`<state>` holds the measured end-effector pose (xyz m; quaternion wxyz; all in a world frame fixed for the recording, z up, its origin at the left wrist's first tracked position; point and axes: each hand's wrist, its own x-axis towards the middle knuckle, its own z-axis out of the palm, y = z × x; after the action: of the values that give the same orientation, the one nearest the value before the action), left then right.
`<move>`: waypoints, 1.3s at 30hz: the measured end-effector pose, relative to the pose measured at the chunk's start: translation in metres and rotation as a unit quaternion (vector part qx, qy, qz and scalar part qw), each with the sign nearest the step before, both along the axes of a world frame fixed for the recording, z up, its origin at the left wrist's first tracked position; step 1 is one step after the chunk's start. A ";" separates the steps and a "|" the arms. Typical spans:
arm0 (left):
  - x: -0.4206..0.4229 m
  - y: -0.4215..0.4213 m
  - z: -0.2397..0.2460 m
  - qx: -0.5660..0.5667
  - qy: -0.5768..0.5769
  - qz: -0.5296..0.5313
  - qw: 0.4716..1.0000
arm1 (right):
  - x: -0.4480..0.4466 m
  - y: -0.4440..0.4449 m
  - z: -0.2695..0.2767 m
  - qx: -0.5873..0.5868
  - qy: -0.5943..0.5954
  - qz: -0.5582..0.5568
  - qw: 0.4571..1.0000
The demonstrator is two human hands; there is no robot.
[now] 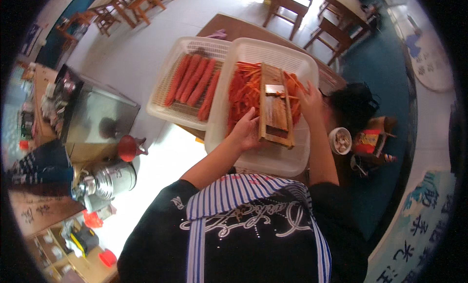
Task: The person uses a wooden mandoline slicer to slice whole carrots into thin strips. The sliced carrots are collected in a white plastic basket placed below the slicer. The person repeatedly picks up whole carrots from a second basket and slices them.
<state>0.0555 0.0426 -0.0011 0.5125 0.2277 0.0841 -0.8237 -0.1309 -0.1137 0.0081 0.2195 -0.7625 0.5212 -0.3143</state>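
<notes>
My left hand (245, 132) holds the near left side of a wooden mandoline grater (276, 116) with a metal blade plate. The grater is tilted over a white plastic basket (275, 45). A heap of shredded carrot (244, 87) fills much of that basket, some of it hidden under the grater. Orange strands cling around the blade and reach the right rail. My right hand (310, 100) is at that rail, its fingertips touching the strands; whether they grip is unclear. In the perforated white basket (157, 100) to the left lie several whole carrots (195, 80).
Both baskets rest on a brown table (234, 25). Close on the right are a white bowl of pale pieces (342, 140), a red package (368, 141) and a dark-haired head (353, 102). A metal container (116, 179) and a red stool-like object (127, 148) stand left. Wooden chairs (290, 9) are beyond.
</notes>
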 end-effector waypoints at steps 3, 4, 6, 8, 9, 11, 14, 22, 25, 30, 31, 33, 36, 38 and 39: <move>0.054 0.024 0.011 -0.001 -0.159 0.055 0.986 | -0.027 0.073 0.009 0.093 -0.034 -0.042 0.994; 0.081 0.033 -0.004 -0.077 -0.203 0.099 0.971 | -0.037 0.095 0.009 0.141 -0.074 -0.061 0.985; 0.143 0.040 -0.020 -0.028 -0.325 0.197 0.924 | -0.054 0.132 0.002 0.220 -0.092 -0.101 0.966; 0.200 0.038 -0.057 -0.004 -0.670 0.187 0.718 | -0.058 0.155 0.006 0.253 -0.056 -0.133 0.957; 0.235 0.041 -0.089 0.037 -0.714 0.138 0.686 | -0.057 0.164 0.014 0.262 -0.045 -0.133 0.955; 0.262 0.025 -0.128 0.070 -0.801 0.010 0.595 | -0.057 0.172 0.013 0.254 -0.036 -0.146 0.955; 0.243 -0.005 -0.123 0.105 -0.893 -0.196 0.391 | -0.058 0.173 0.012 0.223 -0.031 -0.159 0.961; 0.212 -0.031 -0.125 0.132 -0.894 -0.317 0.286 | -0.047 0.189 0.035 0.177 -0.034 -0.162 0.970; 0.242 -0.019 -0.148 0.088 -0.889 -0.266 0.361 | -0.045 0.192 0.039 0.162 -0.044 -0.155 0.974; 0.279 -0.013 -0.085 -0.024 -0.672 -0.025 0.740 | -0.040 0.184 0.057 0.114 -0.125 -0.143 0.975; 0.274 -0.002 -0.050 -0.054 -0.656 -0.027 0.753 | -0.037 0.181 0.060 0.100 -0.143 -0.139 0.975; 0.266 0.022 0.004 -0.099 -0.691 0.017 0.716 | -0.033 0.177 0.069 0.066 -0.157 -0.112 0.979; 0.232 0.056 0.093 -0.129 -0.678 0.026 0.723 | -0.024 0.173 0.091 -0.041 -0.091 -0.057 0.993; 0.212 0.071 0.136 -0.163 -0.657 0.062 0.733 | -0.018 0.174 0.112 -0.143 0.007 -0.008 0.990; 0.201 0.076 0.149 -0.178 -0.644 0.081 0.740 | -0.013 0.174 0.114 -0.169 0.030 0.005 0.985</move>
<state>0.2566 0.1181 0.1482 0.5407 0.6005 -0.3962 -0.4359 -0.1443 0.0604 0.1218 0.0737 -0.8004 0.4632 -0.3734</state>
